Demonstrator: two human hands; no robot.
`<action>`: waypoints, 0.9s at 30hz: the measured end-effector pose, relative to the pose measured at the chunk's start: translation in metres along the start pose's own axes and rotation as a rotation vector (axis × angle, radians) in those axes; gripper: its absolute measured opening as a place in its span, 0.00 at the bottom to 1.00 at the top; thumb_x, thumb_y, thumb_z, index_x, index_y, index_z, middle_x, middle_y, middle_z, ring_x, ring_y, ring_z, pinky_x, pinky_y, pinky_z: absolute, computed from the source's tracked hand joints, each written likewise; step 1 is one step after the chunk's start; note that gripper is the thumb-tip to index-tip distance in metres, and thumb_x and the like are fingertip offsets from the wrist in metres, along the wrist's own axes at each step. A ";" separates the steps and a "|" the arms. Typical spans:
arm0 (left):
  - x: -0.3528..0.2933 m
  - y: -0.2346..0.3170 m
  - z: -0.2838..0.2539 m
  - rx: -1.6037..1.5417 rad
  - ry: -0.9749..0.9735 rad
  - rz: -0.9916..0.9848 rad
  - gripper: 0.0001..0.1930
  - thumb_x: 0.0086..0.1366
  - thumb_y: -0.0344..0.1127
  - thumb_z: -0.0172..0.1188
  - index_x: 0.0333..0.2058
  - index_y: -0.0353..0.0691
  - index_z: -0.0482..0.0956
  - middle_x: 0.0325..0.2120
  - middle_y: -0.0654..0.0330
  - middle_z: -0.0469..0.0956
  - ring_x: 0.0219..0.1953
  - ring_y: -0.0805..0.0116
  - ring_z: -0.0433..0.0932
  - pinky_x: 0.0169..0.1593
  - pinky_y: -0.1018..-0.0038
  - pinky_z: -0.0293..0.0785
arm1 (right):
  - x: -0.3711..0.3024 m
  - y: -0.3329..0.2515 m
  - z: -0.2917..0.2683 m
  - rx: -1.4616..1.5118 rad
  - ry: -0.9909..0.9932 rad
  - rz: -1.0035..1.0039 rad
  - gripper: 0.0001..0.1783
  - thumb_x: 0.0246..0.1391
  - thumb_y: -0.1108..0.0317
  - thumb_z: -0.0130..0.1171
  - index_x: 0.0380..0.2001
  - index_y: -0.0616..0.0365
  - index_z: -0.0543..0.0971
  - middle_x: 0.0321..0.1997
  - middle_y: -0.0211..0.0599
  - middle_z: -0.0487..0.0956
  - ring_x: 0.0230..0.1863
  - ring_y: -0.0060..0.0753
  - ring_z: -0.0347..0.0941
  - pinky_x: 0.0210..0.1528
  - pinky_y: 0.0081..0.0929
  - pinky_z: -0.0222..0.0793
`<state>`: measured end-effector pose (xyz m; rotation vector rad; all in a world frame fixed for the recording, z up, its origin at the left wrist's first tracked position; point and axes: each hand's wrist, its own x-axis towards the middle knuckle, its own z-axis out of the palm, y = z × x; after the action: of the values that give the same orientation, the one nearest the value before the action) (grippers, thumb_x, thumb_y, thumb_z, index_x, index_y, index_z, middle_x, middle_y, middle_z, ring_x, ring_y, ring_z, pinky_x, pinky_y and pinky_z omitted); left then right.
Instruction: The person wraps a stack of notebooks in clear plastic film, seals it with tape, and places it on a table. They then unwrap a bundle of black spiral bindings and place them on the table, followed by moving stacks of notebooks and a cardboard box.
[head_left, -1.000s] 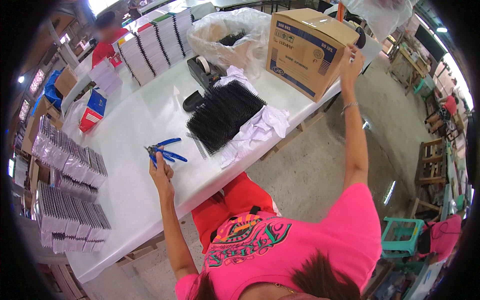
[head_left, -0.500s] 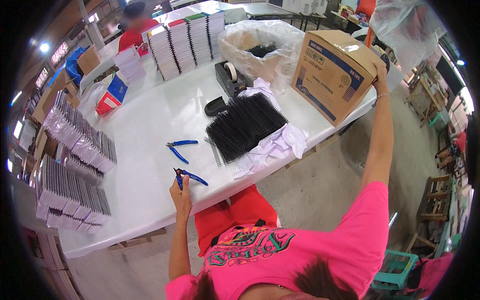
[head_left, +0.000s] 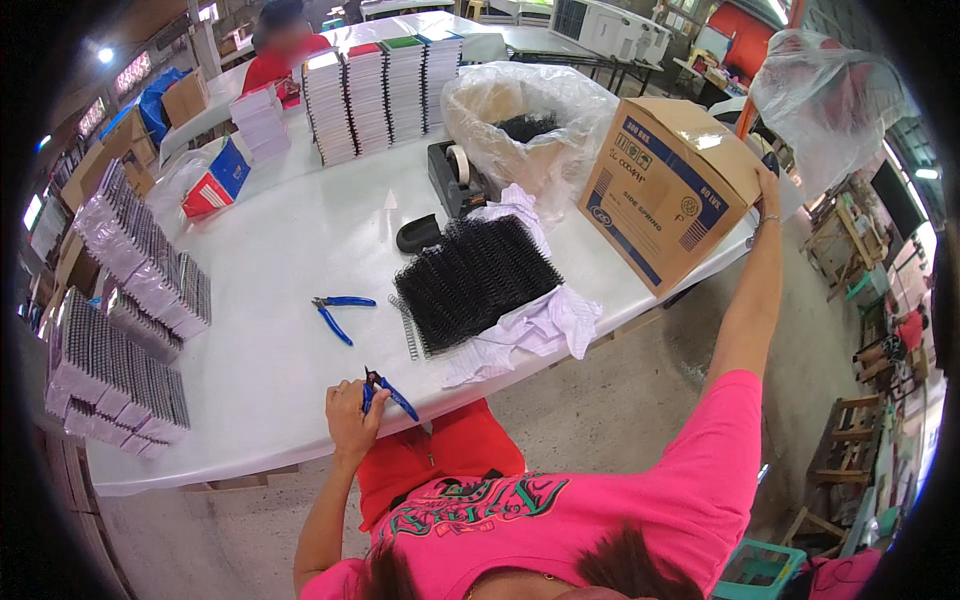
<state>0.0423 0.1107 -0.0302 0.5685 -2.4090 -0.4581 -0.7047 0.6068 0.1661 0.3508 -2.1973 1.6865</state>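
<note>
My left hand (head_left: 352,418) is closed round one handle of a pair of blue-handled side cutters (head_left: 399,399) at the near table edge. Their dark jaws point away from me. A second pair of blue cutters (head_left: 342,303) lies spread on the table just beyond. At far right, my right hand (head_left: 768,200) grips the upper right edge of a brown cardboard box (head_left: 655,195), its fingers partly hidden. A small dark thing shows by those fingertips; I cannot make it out. Between my hands, a pile of black spiral binding coils (head_left: 480,280) rests on crumpled white paper (head_left: 550,325).
Behind the coils stand a tape dispenser (head_left: 458,175) and a clear plastic bag (head_left: 565,150) with black coils inside. Tall spiral-bound stacks (head_left: 370,105) rise farther back, near a person in red (head_left: 290,65). Wrapped notebook stacks (head_left: 115,380) fill the left side.
My left hand has moved a little right and nearer to me, still with the cutters. The right hand stays at the box. The whole view has shifted slightly.
</note>
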 end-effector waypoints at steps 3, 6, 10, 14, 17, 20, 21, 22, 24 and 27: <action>0.003 0.007 -0.008 0.055 -0.023 0.031 0.18 0.59 0.48 0.63 0.22 0.39 0.72 0.18 0.57 0.68 0.25 0.55 0.68 0.34 0.62 0.60 | 0.000 0.029 0.012 -0.196 0.029 -0.009 0.22 0.52 0.54 0.60 0.32 0.68 0.77 0.33 0.40 0.80 0.30 0.34 0.77 0.29 0.33 0.72; 0.004 0.000 0.009 -0.025 0.016 0.110 0.18 0.58 0.49 0.63 0.22 0.40 0.73 0.18 0.58 0.69 0.25 0.56 0.68 0.35 0.62 0.61 | 0.062 0.001 -0.071 -0.647 0.059 -0.190 0.31 0.52 0.44 0.54 0.38 0.67 0.79 0.39 0.49 0.81 0.37 0.48 0.78 0.37 0.43 0.72; -0.004 0.000 0.003 0.043 -0.026 0.166 0.18 0.57 0.50 0.63 0.23 0.41 0.74 0.19 0.59 0.70 0.26 0.58 0.69 0.36 0.64 0.62 | 0.073 0.049 -0.041 -0.824 0.019 -0.141 0.35 0.51 0.39 0.52 0.42 0.65 0.79 0.44 0.53 0.80 0.43 0.54 0.77 0.45 0.47 0.70; -0.002 0.004 -0.004 0.117 -0.055 0.186 0.18 0.56 0.51 0.64 0.24 0.42 0.75 0.20 0.60 0.71 0.26 0.59 0.70 0.36 0.65 0.63 | 0.065 0.064 -0.030 -0.828 0.045 -0.077 0.37 0.50 0.37 0.50 0.44 0.64 0.79 0.47 0.55 0.79 0.46 0.55 0.76 0.49 0.49 0.68; -0.004 0.002 -0.001 0.093 -0.055 0.172 0.18 0.55 0.51 0.64 0.24 0.42 0.75 0.20 0.61 0.71 0.27 0.59 0.70 0.36 0.65 0.63 | 0.074 0.065 -0.032 -0.887 0.058 -0.067 0.38 0.50 0.36 0.49 0.46 0.63 0.79 0.49 0.56 0.78 0.49 0.56 0.75 0.52 0.50 0.66; -0.001 0.001 0.003 0.069 -0.027 0.218 0.18 0.54 0.51 0.65 0.23 0.42 0.74 0.20 0.61 0.70 0.26 0.60 0.70 0.35 0.66 0.64 | 0.093 0.033 -0.062 -0.930 0.127 -0.088 0.40 0.49 0.34 0.49 0.47 0.61 0.79 0.51 0.57 0.77 0.52 0.57 0.74 0.55 0.51 0.65; -0.002 -0.002 0.009 0.047 -0.018 0.224 0.18 0.54 0.51 0.65 0.23 0.43 0.74 0.20 0.62 0.70 0.25 0.61 0.70 0.35 0.66 0.64 | 0.096 0.019 -0.075 -0.943 0.154 -0.086 0.40 0.49 0.34 0.48 0.48 0.61 0.78 0.52 0.57 0.77 0.53 0.58 0.73 0.56 0.51 0.64; -0.003 -0.004 0.010 0.054 -0.032 0.219 0.18 0.54 0.51 0.65 0.22 0.43 0.74 0.19 0.62 0.70 0.25 0.61 0.70 0.34 0.67 0.64 | 0.093 0.027 -0.062 -0.937 0.151 -0.079 0.41 0.49 0.33 0.48 0.48 0.61 0.78 0.53 0.58 0.77 0.53 0.58 0.73 0.57 0.52 0.64; -0.001 0.000 0.006 0.087 -0.032 0.228 0.18 0.53 0.51 0.66 0.22 0.43 0.74 0.19 0.62 0.70 0.24 0.61 0.70 0.33 0.67 0.64 | 0.075 0.027 -0.049 -0.825 0.156 0.013 0.43 0.47 0.32 0.49 0.50 0.61 0.78 0.56 0.57 0.75 0.59 0.56 0.68 0.63 0.48 0.58; -0.002 0.003 -0.001 0.128 -0.042 0.235 0.19 0.52 0.52 0.66 0.21 0.43 0.73 0.18 0.63 0.69 0.23 0.62 0.70 0.32 0.67 0.65 | 0.040 0.035 -0.019 -0.789 0.226 0.029 0.42 0.52 0.33 0.40 0.48 0.62 0.79 0.53 0.62 0.75 0.59 0.59 0.68 0.61 0.46 0.59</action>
<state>0.0434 0.1145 -0.0295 0.3256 -2.5185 -0.2182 -0.7532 0.6355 0.1562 -0.0789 -2.4660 0.7066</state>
